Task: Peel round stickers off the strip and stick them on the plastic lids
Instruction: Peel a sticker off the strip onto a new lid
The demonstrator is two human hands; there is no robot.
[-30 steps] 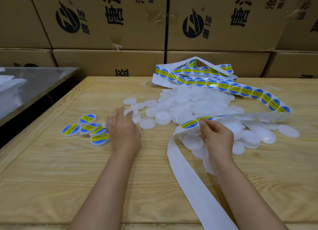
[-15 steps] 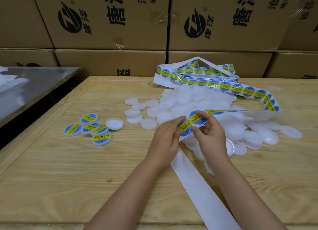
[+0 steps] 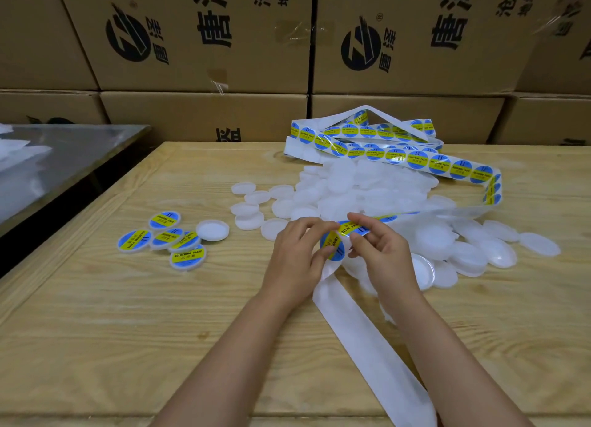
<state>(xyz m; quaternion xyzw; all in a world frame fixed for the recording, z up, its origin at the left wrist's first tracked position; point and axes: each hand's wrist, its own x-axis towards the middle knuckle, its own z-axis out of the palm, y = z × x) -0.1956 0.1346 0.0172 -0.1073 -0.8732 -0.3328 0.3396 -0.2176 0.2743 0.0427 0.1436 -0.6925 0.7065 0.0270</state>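
A white backing strip (image 3: 371, 340) runs from the table's near edge up to my hands, then loops back over a heap of white plastic lids (image 3: 367, 190); its far part carries several blue-and-yellow round stickers (image 3: 415, 161). My left hand (image 3: 297, 260) pinches a half-peeled round sticker (image 3: 332, 246) at the strip's bend. Just right of it, my right hand (image 3: 383, 254) pinches the strip at the following sticker (image 3: 355, 228). Several lids bearing stickers (image 3: 163, 238) lie at the left, and one bare lid (image 3: 212, 230) lies beside them.
The wooden table (image 3: 128, 330) holds everything. Printed cardboard boxes (image 3: 198, 36) are stacked along its far edge. A grey metal table (image 3: 64, 158) with white plastic on it stands at the left, across a dark gap.
My left hand left the stickered lids, where one bare lid now lies, and came right to the strip. It now pinches a sticker that curls away from the backing.
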